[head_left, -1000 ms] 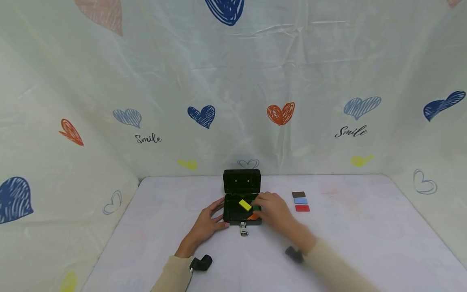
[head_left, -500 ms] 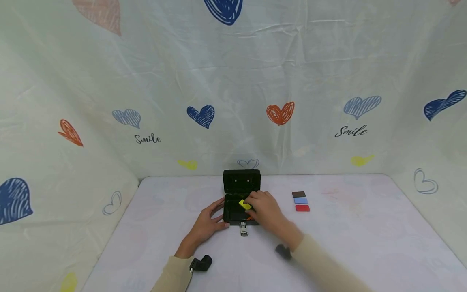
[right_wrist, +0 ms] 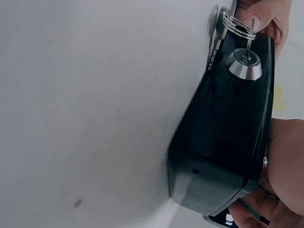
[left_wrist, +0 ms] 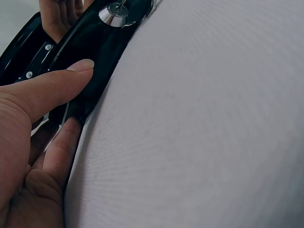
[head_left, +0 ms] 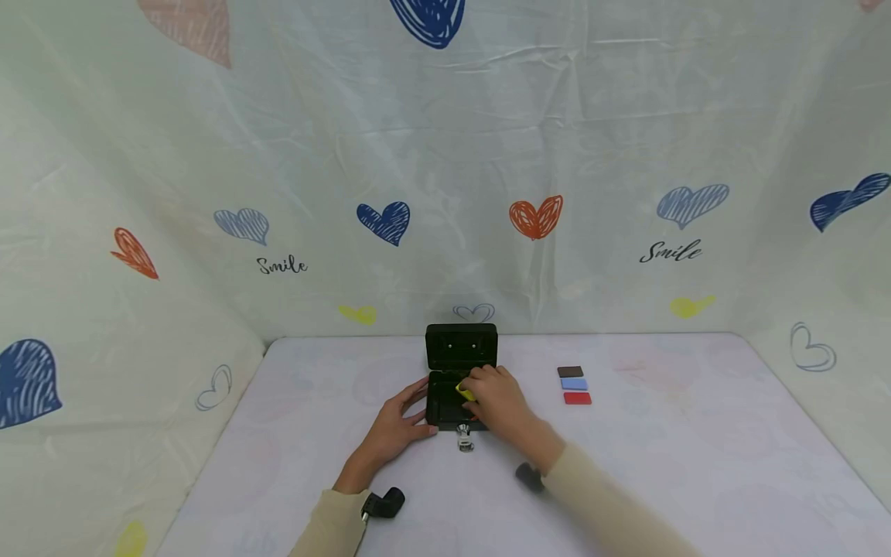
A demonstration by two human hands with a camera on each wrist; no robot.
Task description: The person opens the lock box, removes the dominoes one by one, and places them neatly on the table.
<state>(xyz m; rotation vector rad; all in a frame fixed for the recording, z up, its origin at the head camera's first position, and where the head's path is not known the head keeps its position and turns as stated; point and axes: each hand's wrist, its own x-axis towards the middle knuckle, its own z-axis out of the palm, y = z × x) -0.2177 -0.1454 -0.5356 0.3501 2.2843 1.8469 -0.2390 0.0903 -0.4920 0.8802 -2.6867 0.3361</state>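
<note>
A small black cash box stands on the table with its lid raised. My left hand rests on its left side, fingers along the wall and thumb on the front face. My right hand reaches in from the right and pinches a yellow block, partly covered by the fingers. A sliver of orange shows under that hand; the rest of the interior there is hidden. Keys on a ring hang from the front lock.
Right of the box, a dark brown block, a blue block and a red block lie in a column on the white table. A curtain with printed hearts hangs behind.
My right hand has moved left inside the box, from the green and orange pieces to the yellow block, and now covers more of it. The left hand has stayed in place.
</note>
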